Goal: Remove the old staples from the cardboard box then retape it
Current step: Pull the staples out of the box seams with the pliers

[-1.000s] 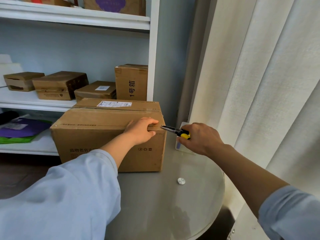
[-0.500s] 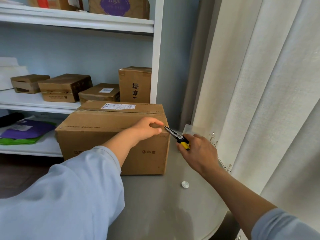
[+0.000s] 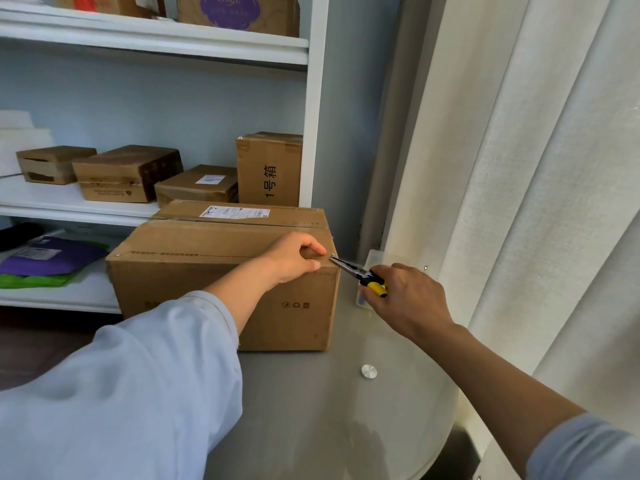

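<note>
cardboard box (image 3: 207, 271): left hand (image 3: 294, 258) curled on top-right edge; staple (image 3: 332, 255) at 3 o'clock of fingertips; right hand (image 3: 405, 299) grips pliers (image 3: 360, 273), tips at staple.

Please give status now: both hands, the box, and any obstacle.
Left hand grips top edge of cardboard box. Right hand holds pliers, tips at staple on box's right corner. Nothing in the way.
</note>
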Available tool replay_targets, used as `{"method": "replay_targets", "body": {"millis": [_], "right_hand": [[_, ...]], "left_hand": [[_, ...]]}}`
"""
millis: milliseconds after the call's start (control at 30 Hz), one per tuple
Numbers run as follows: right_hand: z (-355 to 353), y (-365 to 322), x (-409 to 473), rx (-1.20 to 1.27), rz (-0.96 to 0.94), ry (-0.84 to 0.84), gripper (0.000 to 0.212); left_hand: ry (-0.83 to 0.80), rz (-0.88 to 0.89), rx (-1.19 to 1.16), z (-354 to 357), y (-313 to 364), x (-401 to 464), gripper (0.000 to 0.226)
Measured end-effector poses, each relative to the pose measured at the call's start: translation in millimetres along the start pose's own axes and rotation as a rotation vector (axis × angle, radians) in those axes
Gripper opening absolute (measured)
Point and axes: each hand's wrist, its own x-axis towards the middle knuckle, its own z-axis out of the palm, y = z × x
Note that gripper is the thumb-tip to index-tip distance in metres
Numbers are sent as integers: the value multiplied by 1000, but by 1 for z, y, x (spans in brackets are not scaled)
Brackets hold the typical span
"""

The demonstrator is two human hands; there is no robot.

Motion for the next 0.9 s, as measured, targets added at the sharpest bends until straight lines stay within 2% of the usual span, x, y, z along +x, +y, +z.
{"method": "replay_targets", "body": {"millis": [300,767,900], "right_hand": [[13,-13,-9,120,115,39,34],[2,-6,-7,-29,16,38,37],[5,-9,-8,49,45,23,36]], "left_hand": [[1,-19,-4,1,2,2,31],[9,-9,-1,2,3,1,30],[6,-8,5,3,2,3,30]]}}
